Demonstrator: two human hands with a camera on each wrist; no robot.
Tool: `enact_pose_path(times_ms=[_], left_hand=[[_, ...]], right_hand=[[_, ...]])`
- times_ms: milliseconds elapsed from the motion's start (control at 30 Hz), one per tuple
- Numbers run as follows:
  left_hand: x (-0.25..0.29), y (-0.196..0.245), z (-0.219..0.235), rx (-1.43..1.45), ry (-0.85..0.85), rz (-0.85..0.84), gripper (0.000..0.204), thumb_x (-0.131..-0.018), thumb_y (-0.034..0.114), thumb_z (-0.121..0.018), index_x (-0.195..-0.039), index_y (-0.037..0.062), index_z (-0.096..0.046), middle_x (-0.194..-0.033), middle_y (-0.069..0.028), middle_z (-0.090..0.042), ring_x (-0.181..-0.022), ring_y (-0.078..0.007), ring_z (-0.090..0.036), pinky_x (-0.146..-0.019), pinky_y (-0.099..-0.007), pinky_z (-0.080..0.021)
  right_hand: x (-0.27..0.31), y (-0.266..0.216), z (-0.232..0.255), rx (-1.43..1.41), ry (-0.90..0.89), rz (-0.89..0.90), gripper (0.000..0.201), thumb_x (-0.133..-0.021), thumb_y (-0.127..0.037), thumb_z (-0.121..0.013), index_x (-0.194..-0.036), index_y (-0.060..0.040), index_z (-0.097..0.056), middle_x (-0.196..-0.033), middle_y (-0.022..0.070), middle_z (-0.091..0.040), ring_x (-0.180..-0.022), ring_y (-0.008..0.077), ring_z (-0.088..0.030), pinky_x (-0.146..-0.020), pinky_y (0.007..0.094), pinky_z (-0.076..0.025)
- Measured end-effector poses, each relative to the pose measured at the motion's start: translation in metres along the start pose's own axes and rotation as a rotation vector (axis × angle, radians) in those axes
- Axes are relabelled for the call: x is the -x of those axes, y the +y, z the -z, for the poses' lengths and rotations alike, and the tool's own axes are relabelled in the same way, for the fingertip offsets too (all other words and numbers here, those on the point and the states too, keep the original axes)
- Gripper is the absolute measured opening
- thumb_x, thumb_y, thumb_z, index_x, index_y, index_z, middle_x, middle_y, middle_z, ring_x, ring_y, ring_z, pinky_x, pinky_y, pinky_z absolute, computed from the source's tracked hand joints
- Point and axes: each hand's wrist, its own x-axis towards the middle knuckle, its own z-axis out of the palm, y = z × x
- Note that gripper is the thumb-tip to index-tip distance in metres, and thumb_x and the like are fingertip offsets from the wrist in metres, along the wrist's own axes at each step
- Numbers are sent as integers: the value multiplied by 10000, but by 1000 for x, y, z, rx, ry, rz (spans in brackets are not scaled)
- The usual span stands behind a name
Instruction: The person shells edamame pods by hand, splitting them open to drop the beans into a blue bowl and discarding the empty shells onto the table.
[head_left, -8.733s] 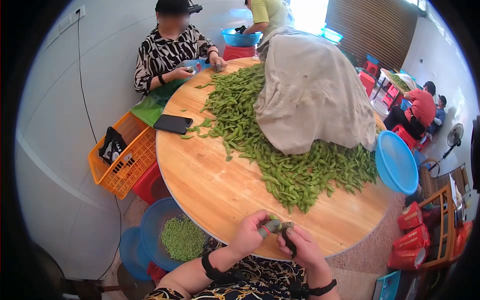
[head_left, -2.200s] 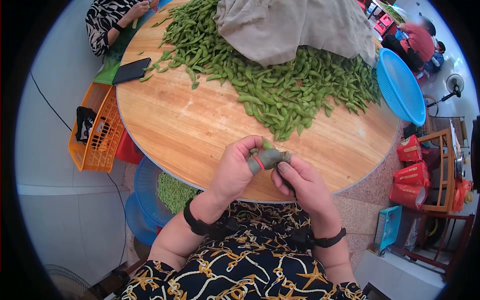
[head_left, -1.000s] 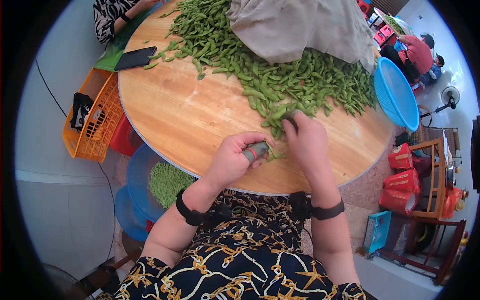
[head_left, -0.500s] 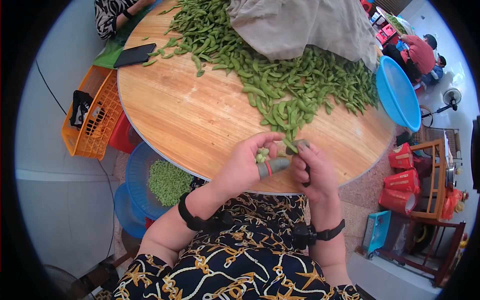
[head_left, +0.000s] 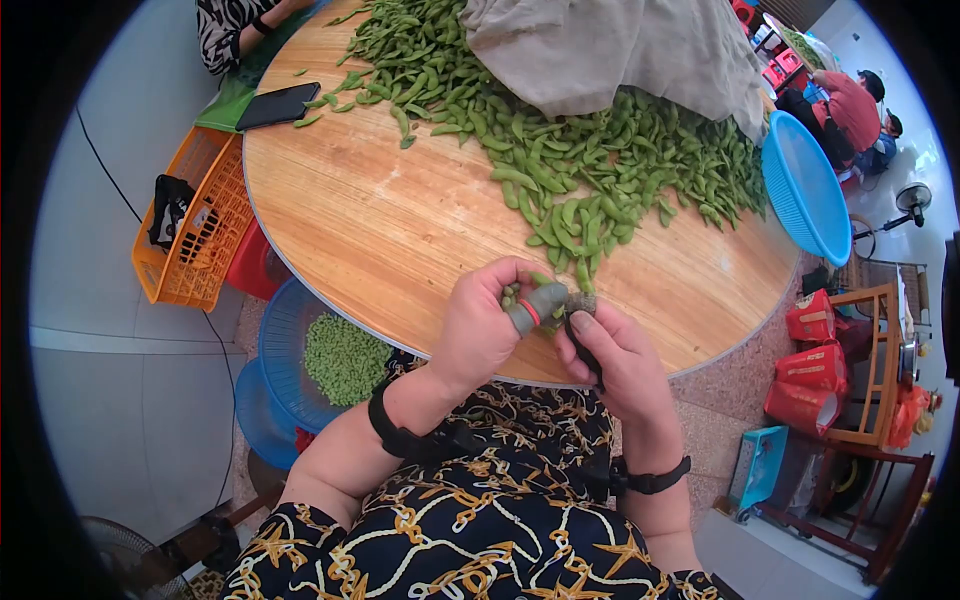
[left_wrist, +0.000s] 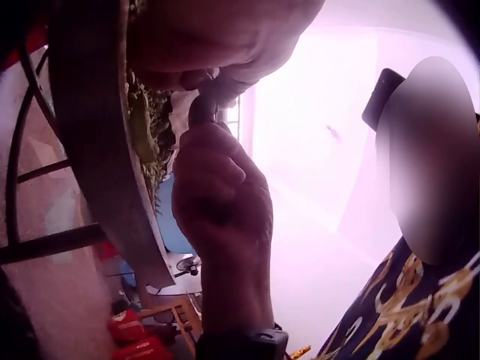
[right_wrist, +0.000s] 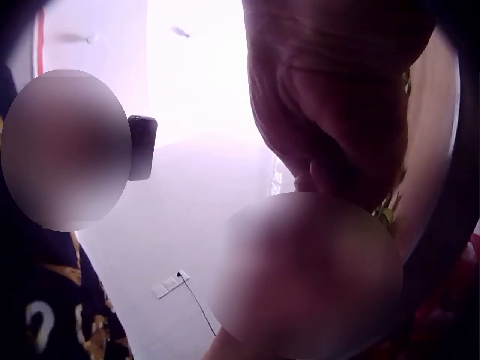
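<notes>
My left hand is over the near edge of the round wooden table. Its thumb wears a grey-green cover with a red band, and it grips a green soybean pod, with shelled beans tucked in the palm. Fingertips of my right hand, one in a grey cover, meet the left thumb at the pod and pinch it; a black strip shows under the right thumb. Much of the pod is hidden by the fingers. Just beyond lies a heap of soybean pods. Both wrist views are dark, showing the hands together.
A grey cloth covers the heap's back. A phone lies at the table's left, a blue basket at its right edge. Below left stands a blue basin of shelled beans, near an orange crate. Another person sits at upper left.
My right hand went out to the heap, came back with a pod, and now meets the left hand. Several shelled beans have come into the left palm. The head view has tilted down since the first frame.
</notes>
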Motion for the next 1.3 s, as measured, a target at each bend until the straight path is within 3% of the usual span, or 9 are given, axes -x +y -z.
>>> enact_pose_path(times_ms=[200, 267, 367, 533, 733, 900, 1067, 1200, 1300], left_hand=[[-1, -2, 10, -208, -209, -131, 109, -813, 115, -645, -805, 22, -588, -761, 19, -542, -698, -54, -504, -635, -198, -411], [-2, 7, 8, 253, -405, 58, 149, -805, 152, -660, -781, 37, -569, -689, 42, -511, -641, -33, -450, -583, -193, -384], [-3, 0, 12, 256, -348, 161, 163, -787, 151, -689, -834, 41, -579, -749, 41, -506, -698, -39, -468, -633, -182, -389], [-3, 1, 1, -109, -189, -31, 166, -793, 127, -676, -887, 23, -590, -788, 30, -548, -703, -27, -479, -631, -181, -409], [-8, -1, 5, 116, -201, 52, 211, -816, 86, -635, -1004, -7, -610, -840, -1, -598, -695, -24, -486, -630, -187, -424], [-6, 2, 7, 328, -244, 200, 244, -829, 68, -612, -1055, -25, -602, -824, 12, -602, -707, -35, -507, -635, -193, -436], [-4, -1, -1, -540, -189, -383, 380, -771, -16, -603, -1146, 42, -572, -788, -37, -605, -688, -86, -538, -630, -214, -434], [0, 10, -3, -475, -211, -230, 402, -743, -27, -605, -1135, 63, -582, -754, -64, -585, -698, -129, -561, -656, -253, -453], [-2, 6, -3, -542, -224, -429, 403, -756, -28, -593, -1148, 65, -573, -780, -70, -603, -703, -177, -577, -674, -279, -465]], right_hand=[[4, 1, 5, -195, -89, -84, 165, -936, -186, -442, -869, -57, -521, -682, -26, -495, -500, 26, -380, -436, 157, -294], [5, 2, 7, -330, -179, -137, 161, -935, -186, -444, -887, -55, -524, -686, -25, -498, -491, 27, -375, -434, 156, -295], [4, 4, 2, -432, -207, -174, 159, -925, -179, -469, -874, -46, -538, -671, -22, -507, -492, 23, -388, -439, 159, -307], [-5, 19, -1, 483, 268, 297, 170, -906, -166, -514, -795, -44, -554, -611, -36, -507, -517, 12, -425, -444, 163, -326], [-3, 6, 7, -58, 146, 20, 182, -901, -204, -530, -819, -45, -562, -606, -39, -511, -491, 15, -403, -424, 170, -304], [-5, -2, 20, 150, 194, 9, 181, -895, -206, -542, -846, -37, -586, -618, -41, -516, -494, 18, -404, -434, 169, -304], [-11, -7, 14, 280, 237, 108, 148, -861, -180, -599, -839, -34, -597, -623, -48, -515, -515, 11, -422, -445, 164, -314], [-10, 2, 16, 184, 238, 96, 153, -860, -191, -604, -851, -39, -592, -629, -45, -522, -503, 10, -422, -431, 159, -312], [-10, 4, 15, -148, 163, 58, 169, -854, -208, -614, -887, -45, -583, -625, -39, -529, -488, 14, -430, -413, 152, -314]])
